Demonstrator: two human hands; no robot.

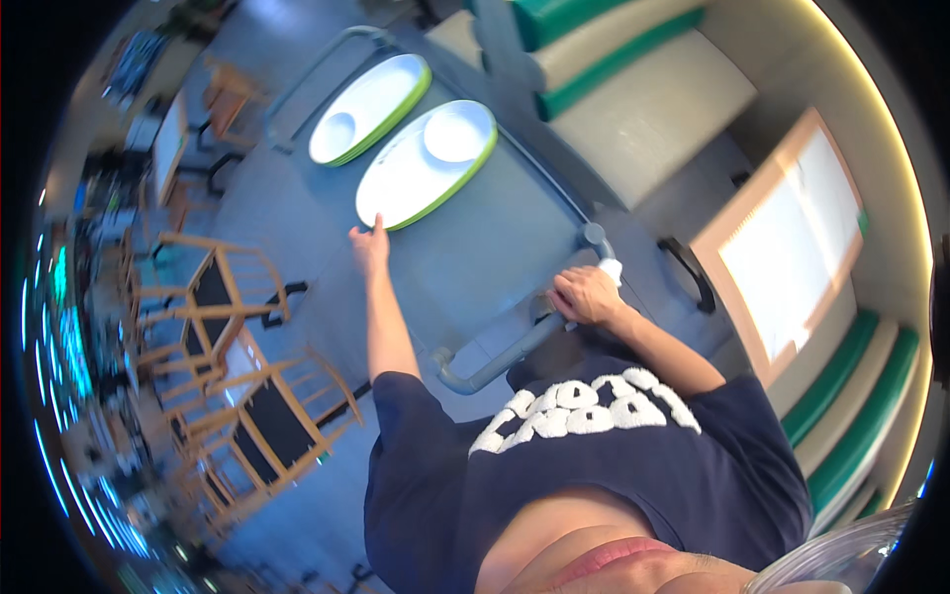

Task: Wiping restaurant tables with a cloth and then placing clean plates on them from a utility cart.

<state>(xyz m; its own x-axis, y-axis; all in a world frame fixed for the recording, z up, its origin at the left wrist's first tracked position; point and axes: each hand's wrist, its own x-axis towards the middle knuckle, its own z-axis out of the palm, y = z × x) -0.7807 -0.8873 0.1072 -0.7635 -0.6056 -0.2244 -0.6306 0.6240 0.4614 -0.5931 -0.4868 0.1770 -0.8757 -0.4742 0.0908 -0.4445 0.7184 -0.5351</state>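
Note:
My left hand (pixel 369 245) is at the near end of a stack of white oval plates with green outer sides (pixel 401 178), one digit touching the rim; the other fingers are partly hidden. A round white dish or recess (pixel 456 136) shows at the stack's far end. Beyond it, to the left, lies a second stack of similar oval plates (pixel 378 96). Both stacks stand on a grey service cart (pixel 475 252). My right hand (pixel 586 295) is closed around the cart's near handle (pixel 512 356), at its right side. Something white, perhaps a tissue or cloth (pixel 611 270), shows beside it.
Wooden chairs (pixel 274 423) stand on the left, some with dark seats. To the right is a wood-edged table (pixel 794 245) between green-and-cream padded benches (pixel 653 111). The bench at upper right runs close to the cart's right side. Blurred furniture and lights fill the far left.

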